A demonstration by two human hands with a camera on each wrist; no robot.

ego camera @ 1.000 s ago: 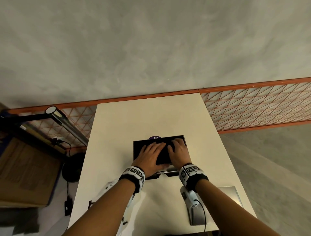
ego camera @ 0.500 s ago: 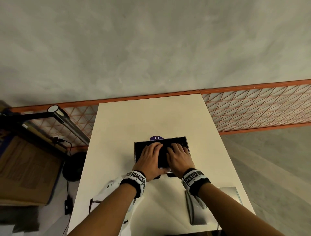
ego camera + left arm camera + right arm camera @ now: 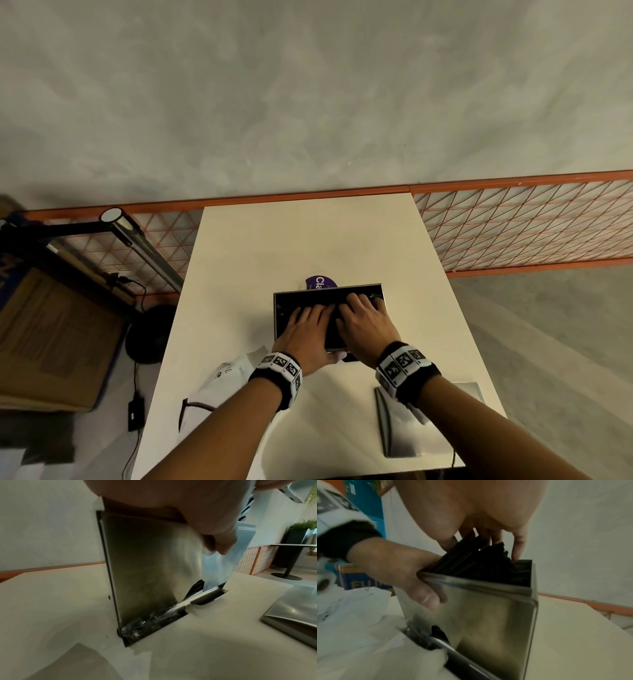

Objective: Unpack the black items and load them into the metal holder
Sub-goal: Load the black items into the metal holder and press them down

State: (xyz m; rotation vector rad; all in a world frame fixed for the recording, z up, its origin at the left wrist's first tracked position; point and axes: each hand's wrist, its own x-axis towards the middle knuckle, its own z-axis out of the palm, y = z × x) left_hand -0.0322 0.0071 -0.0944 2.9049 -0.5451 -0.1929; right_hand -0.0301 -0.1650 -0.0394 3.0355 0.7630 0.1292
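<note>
The metal holder (image 3: 276,318) stands upright mid-table, open at the top and packed with black items (image 3: 330,334). My left hand (image 3: 305,325) lies over its near left part, fingers on the black items and thumb curled round the front wall (image 3: 429,599). My right hand (image 3: 363,322) is beside it, its straight fingers (image 3: 518,543) pressing down on the black items (image 3: 479,561). In the left wrist view the holder's front (image 3: 145,568) fills the middle. Its bottom slot shows black items and crinkled clear wrap (image 3: 150,622).
A flat metal lid (image 3: 431,425) lies near the table's front right corner. A crumpled white bag (image 3: 233,380) sits at the front left. A purple round label (image 3: 320,282) shows just behind the holder. The pale table (image 3: 308,240) ends at an orange rail.
Both hands have stayed on top of the holder, their fingers shifting slightly over the black items. The holder has not moved.
</note>
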